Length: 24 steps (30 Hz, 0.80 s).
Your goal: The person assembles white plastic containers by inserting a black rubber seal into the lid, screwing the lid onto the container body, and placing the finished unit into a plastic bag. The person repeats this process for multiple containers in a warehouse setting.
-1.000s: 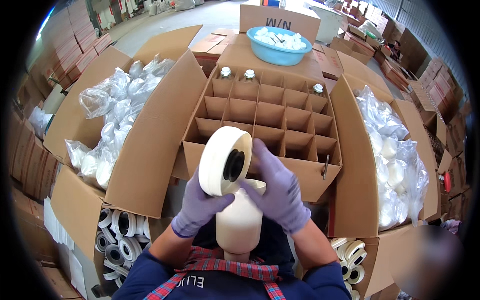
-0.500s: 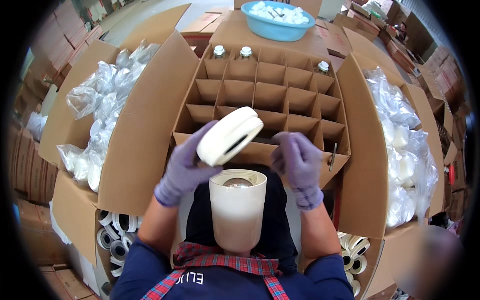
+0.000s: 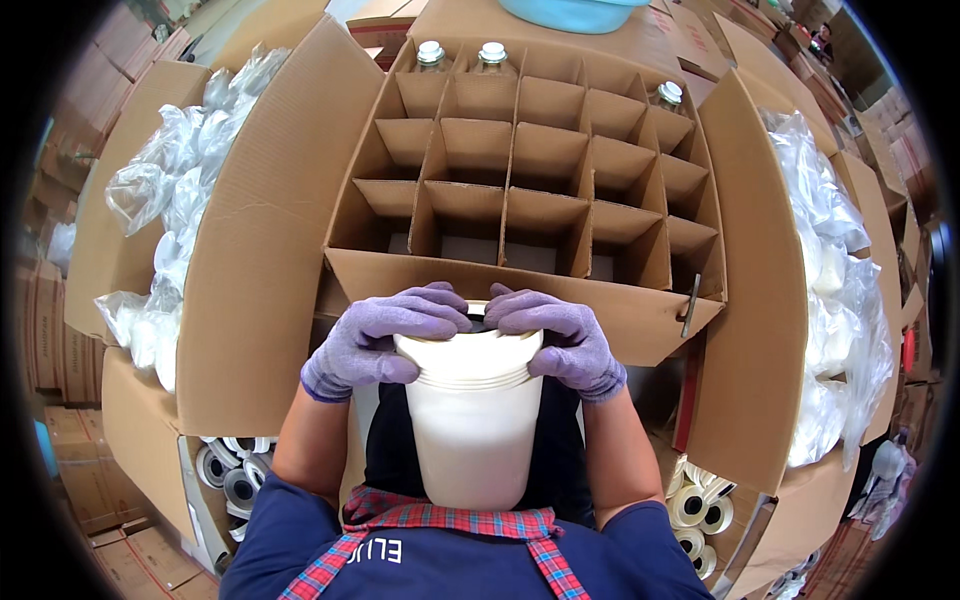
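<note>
A cream-white plastic cylinder (image 3: 470, 440) stands upright at my lap, against the plaid-trimmed apron. Over its mouth sits a round white cap (image 3: 468, 357) with a dark opening on its far side. My left hand (image 3: 382, 332), in a purple knit glove, grips the cap's left side. On the opposite side, my right hand (image 3: 560, 335), gloved alike, has its fingers bent over the far rim and its thumb at the edge. The cap hides whatever is inside the cylinder. Just beyond my hands is a divided cardboard carton (image 3: 500, 275).
Three white-capped glass bottles, including one at back left (image 3: 430, 57), stand in the carton's far cells. A metal rod (image 3: 690, 306) hangs at its near right corner. Boxes of bagged white parts (image 3: 175, 240) flank me; below them lie several white rings (image 3: 238, 490). A blue basin (image 3: 575, 12) sits beyond.
My left hand has brought the cap down from above onto the cylinder. My right hand has come in to grip its other side. The view has tilted downward.
</note>
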Tool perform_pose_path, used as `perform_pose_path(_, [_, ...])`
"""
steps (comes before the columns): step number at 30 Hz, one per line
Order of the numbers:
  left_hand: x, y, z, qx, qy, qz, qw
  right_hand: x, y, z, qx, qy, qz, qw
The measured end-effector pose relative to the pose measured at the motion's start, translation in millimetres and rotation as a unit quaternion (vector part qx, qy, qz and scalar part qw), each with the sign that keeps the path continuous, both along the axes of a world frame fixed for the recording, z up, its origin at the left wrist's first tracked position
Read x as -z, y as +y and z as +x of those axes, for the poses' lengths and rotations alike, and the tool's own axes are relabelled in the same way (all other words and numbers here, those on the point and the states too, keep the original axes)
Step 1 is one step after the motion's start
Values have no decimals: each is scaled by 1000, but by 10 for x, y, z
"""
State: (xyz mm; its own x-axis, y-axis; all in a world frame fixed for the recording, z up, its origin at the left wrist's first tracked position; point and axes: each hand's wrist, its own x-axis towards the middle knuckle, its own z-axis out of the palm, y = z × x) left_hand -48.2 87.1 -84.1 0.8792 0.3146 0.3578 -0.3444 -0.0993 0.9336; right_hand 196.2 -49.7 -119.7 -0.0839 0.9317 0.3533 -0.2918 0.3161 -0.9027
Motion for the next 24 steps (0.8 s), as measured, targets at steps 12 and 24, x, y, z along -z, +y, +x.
perform_pose_path(12, [194, -169, -46, -68, 1, -23, 997, -86, -152, -77, 26, -85, 34, 995])
perform_pose_path(24, [376, -156, -61, -94, 307, 9, 947, -853, -551, -453, 174, -286, 103, 937])
